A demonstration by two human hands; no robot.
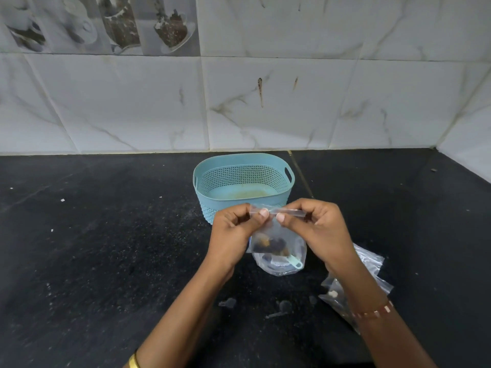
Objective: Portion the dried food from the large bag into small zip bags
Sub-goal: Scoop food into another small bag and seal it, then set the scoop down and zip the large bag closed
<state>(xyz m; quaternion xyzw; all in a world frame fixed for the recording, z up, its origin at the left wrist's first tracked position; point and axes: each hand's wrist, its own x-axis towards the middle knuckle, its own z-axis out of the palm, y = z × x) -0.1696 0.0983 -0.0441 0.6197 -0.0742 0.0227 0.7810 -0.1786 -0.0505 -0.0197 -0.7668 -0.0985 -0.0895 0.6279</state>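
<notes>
Head view: both hands are up over the middle of the black countertop (106,248), sealing a small zip bag (271,235). Left hand (233,229) pinches the zip strip near its left end, thumb on the near face; right hand (318,227) pinches the same strip just to the right, thumb tip close to the left thumb. Bag hangs from the strip in the air, dark and tan dried pieces (271,244) settled at the bottom.

Step in hand, as I read it: closing the zip. To do it well:
- keep the bag hanging upright so the pieces stay low and clear of the track
- anchor the left pinch, run the right thumb and forefinger outward along the strip to its right end
- press the two ribs square on each other; a skewed start leaves a gap
- push air out before the last bit closes

Large bag (279,264) sits on the countertop right under the hands, mouth open, pale green scoop (295,261) resting in it. Teal perforated basket (243,181) stands just behind, towards the wall edge. Pile of clear zip bags (369,261) lies by the right forearm; cannot tell how many are filled.
</notes>
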